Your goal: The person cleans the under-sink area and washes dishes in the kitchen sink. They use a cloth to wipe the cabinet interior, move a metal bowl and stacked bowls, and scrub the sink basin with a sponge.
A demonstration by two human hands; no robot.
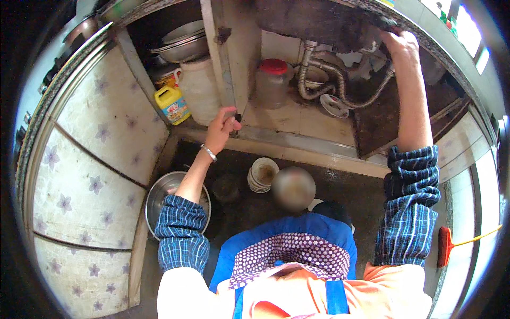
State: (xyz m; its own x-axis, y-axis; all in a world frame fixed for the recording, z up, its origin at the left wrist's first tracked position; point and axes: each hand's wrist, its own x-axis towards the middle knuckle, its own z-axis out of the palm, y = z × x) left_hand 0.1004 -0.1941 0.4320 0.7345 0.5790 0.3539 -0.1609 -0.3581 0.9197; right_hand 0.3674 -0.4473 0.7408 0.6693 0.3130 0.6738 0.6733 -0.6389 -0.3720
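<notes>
My left hand (224, 128) is beside the upright post (223, 71) between two openings of a low cabinet, fingers bent; whether it grips the edge is unclear. My right hand (401, 42) reaches up under the speckled counter edge at the upper right, its fingertips on a dark thing I cannot make out, close to the underside of a sink (318, 22). Below the sink hang corrugated drain pipes (342, 79). A clear jar with a red lid (271, 85) and a small white dish (334, 106) stand on the cabinet floor.
A yellow jug (172, 105), a large white container (201, 91) and stacked metal basins (183, 42) fill the left opening. On the dark floor are a metal basin (153, 199) and a stack of white bowls (263, 174). A red broom (444, 247) stands at right.
</notes>
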